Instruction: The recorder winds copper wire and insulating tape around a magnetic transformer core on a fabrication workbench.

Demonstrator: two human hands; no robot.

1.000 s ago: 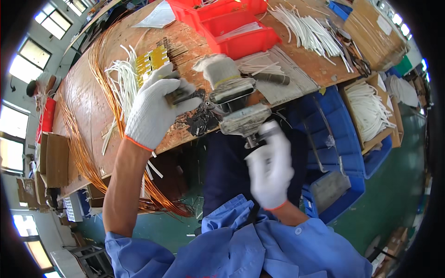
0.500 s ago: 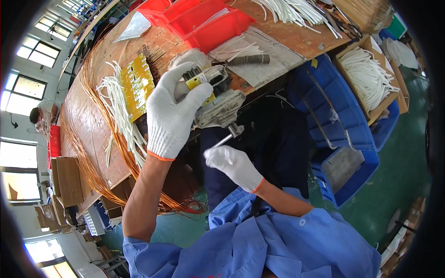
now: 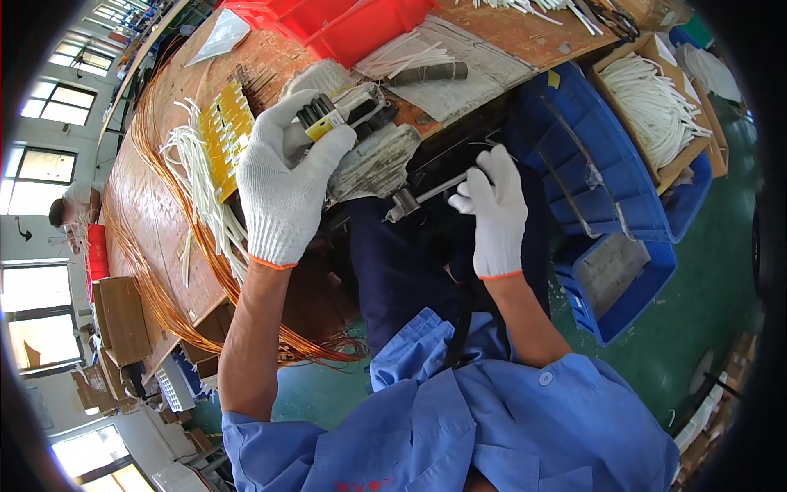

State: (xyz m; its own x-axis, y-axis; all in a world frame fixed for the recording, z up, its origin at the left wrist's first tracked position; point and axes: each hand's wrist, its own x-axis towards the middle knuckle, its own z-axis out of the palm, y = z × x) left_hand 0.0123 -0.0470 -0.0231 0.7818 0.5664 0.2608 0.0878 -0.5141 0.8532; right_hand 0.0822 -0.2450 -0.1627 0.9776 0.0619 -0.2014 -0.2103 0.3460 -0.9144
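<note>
My left hand [image 3: 283, 176], in a white knit glove, is closed round a black ribbed part with a yellow band [image 3: 321, 123]. That part sits at the jaws of a worn grey bench vise [image 3: 377, 168] on the table edge. From the vise screw a thin metal handle bar [image 3: 443, 188] points to the right. My right hand [image 3: 500, 217], gloved too, is at the bar's outer end with its fingers apart, the fingertips appearing to touch it. What lies under my left palm is hidden.
Left of the vise lie a yellow slotted plate [image 3: 225, 139], white tubes [image 3: 197, 180] and copper wires [image 3: 184, 303]. Red bins [image 3: 361, 33] stand behind. At right are blue crates [image 3: 590, 164] and a carton of white tubes [image 3: 648, 107]. Another person [image 3: 78, 209] is far left.
My right hand has swung up and to the right, and the vise handle bar now points right instead of down-left. My left hand keeps its hold on the black part.
</note>
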